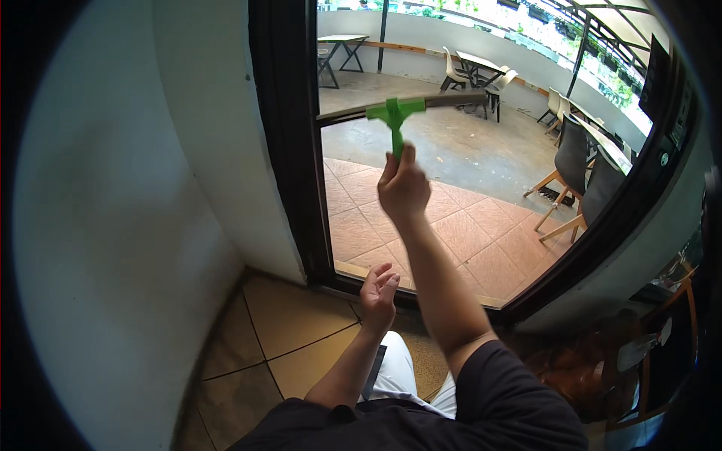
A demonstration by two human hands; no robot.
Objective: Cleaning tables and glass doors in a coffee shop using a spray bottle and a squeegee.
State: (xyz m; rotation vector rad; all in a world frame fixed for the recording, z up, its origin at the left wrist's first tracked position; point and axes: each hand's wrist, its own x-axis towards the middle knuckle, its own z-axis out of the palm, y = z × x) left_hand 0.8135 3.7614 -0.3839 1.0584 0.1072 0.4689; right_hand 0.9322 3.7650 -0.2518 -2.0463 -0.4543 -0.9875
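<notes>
My right hand (404,189) grips the handle of a green window squeegee (396,115), arm stretched forward. The squeegee's long dark blade (454,100) lies nearly level across the upper part of a glass pane (366,146), its left end close to the dark frame (287,169). Whether the blade touches the glass all along cannot be told. Lower down, my left hand (378,293) is held up before the bottom of the pane, palm partly turned up, fingers loosely bent and nothing in them.
A white wall (113,197) rises close on the left. Tan floor tiles (304,361) lie below. At lower right are a clear bottle (634,354) and a brown shiny object, partly in shadow. Beyond the glass stand dark chairs (571,155), pale chairs (451,67) and tables (344,38).
</notes>
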